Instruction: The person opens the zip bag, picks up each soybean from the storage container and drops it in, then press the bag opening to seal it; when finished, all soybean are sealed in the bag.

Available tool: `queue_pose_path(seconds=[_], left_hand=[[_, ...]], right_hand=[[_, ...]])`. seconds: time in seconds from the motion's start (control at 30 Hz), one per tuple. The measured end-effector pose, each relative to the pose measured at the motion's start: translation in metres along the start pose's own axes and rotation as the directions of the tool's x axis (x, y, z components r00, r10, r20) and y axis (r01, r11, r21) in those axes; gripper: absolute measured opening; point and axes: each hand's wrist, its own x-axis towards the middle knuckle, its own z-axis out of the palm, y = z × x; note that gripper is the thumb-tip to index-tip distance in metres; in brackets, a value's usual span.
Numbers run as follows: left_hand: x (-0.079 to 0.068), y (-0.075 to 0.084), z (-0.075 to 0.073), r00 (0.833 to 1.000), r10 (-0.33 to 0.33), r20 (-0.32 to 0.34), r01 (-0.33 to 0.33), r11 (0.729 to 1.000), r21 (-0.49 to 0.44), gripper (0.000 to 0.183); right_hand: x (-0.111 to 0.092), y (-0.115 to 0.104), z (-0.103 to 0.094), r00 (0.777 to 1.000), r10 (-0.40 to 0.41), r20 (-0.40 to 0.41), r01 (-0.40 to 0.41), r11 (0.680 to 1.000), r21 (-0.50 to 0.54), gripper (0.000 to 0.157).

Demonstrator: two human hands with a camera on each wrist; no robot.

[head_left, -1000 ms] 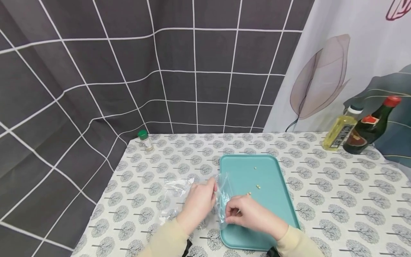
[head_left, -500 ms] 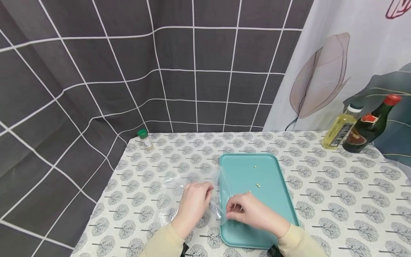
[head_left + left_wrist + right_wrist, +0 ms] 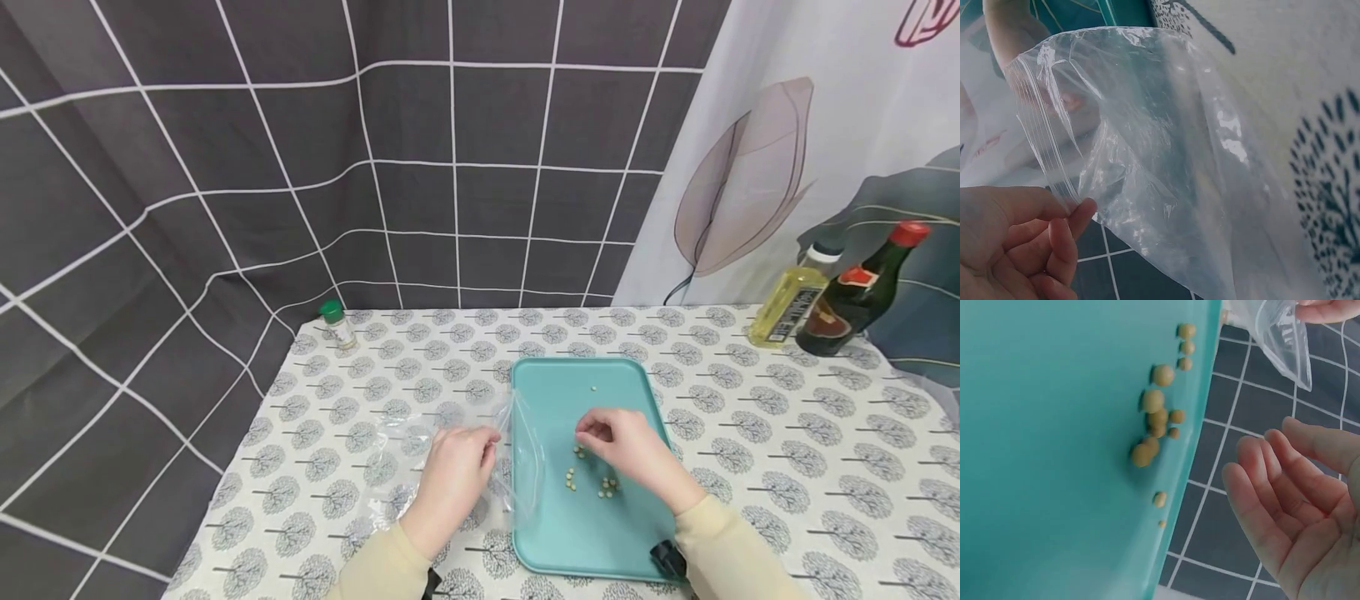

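My left hand (image 3: 453, 471) pinches the zip-seal edge of a clear plastic zip bag (image 3: 1141, 131) between thumb and forefinger. The bag's mouth gapes toward the tray and overlaps its left rim in the head view. Over the teal tray (image 3: 555, 542) is my right hand (image 3: 626, 442), its fingers loosely bent and nothing between them in the right wrist view. Several small round pale-yellow beans (image 3: 1153, 400), like soybeans, lie loose on the tray. In the head view they form small groups below and left of the right hand, with a single bean farther back.
At the back left corner stands a small green-capped shaker (image 3: 340, 325). An oil bottle (image 3: 791, 304) and a dark red-capped bottle (image 3: 847, 304) stand at the back right. A tree-print cloth (image 3: 750, 400) covers the table; a dark gridded curtain (image 3: 495, 200) hangs behind.
My right hand has let go of the bag's edge and moved right and away over the tray, uncovering more beans. The left hand has shifted slightly left, keeping its pinch on the zip bag.
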Motion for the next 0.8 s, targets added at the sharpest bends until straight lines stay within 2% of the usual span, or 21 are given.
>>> queue_pose_path(seconds=[0.13,0.37,0.63,0.8], left_hand=[[0.000,-0.001,0.001,1.000,0.008,-0.011,-0.008,1.000,0.006,0.009],[0.000,-0.003,0.001,1.000,-0.007,-0.006,0.007,1.000,0.002,0.010],[0.003,-0.007,-0.003,0.999,-0.032,0.027,0.033,0.999,-0.030,0.013],[0.004,-0.007,-0.005,0.998,-0.042,0.037,0.043,0.998,-0.034,0.013]], right_hand=[[0.001,0.010,0.000,1.000,0.008,0.009,-0.008,1.000,-0.017,0.004],[0.005,0.028,-0.001,0.996,0.091,-0.004,-0.091,0.995,-0.028,0.004],[0.010,0.038,-0.007,0.987,0.153,-0.039,-0.157,0.977,-0.146,0.005],[0.011,0.040,-0.007,0.978,0.208,-0.011,-0.207,0.965,-0.164,0.008]])
